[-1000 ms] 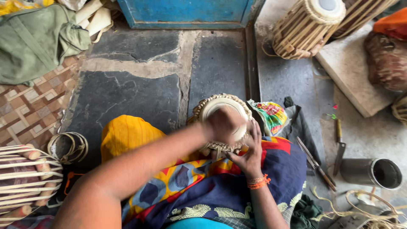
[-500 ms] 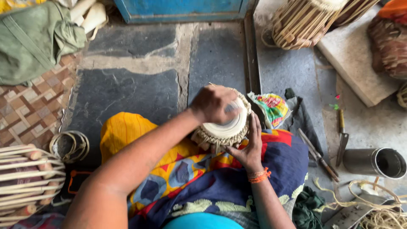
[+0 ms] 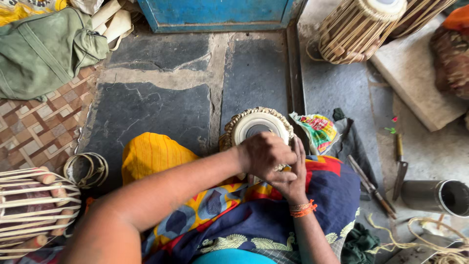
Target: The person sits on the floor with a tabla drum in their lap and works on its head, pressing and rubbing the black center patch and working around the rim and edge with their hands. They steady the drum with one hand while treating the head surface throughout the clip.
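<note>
Small round drum head with cream skin, dark centre patch and braided hide rim (image 3: pixel 258 128) propped on lap, over colourful patterned cloth (image 3: pixel 254 205), face tilted up toward camera. Near edge covered by both hands; far rim fully visible.

Left hand (image 3: pixel 266 155) curled over near rim, fingers folded down on the braid, clamped on the drum head. Right hand (image 3: pixel 290 178) just beneath and touching left, fingers up against right side of rim, gripping same drum head. Orange thread bracelet (image 3: pixel 303 209) on right wrist.

Edges and room:
- Ahead of rim: bare grey stone slab floor (image 3: pixel 161 107), open up to blue painted door frame (image 3: pixel 220 14).
- Right of rim: crumpled multicoloured printed bag (image 3: pixel 318 131) just beside, near touching. Dark cloth (image 3: pixel 352 142) past it.
- Further right, on floor: long dark metal pliers-like tool (image 3: pixel 372 186), knife with wooden handle (image 3: pixel 399 164), grey metal cylinder lying on its side (image 3: pixel 435 196), loose pale cord (image 3: pixel 430 239). All well apart from hands.
- Left: yellow fabric over knee (image 3: pixel 151 154), then coil of pale strap (image 3: pixel 87 168), then laced drum body with wooden pegs (image 3: pixel 31 210) at frame edge.
- Top right: second laced drum with pale straps (image 3: pixel 359 27), next to a flat stone block (image 3: pixel 415 80).
- Top left: green canvas bag (image 3: pixel 46 49) on patterned tile floor (image 3: pixel 34 132).

Tightest on right side; most free floor straight ahead.
</note>
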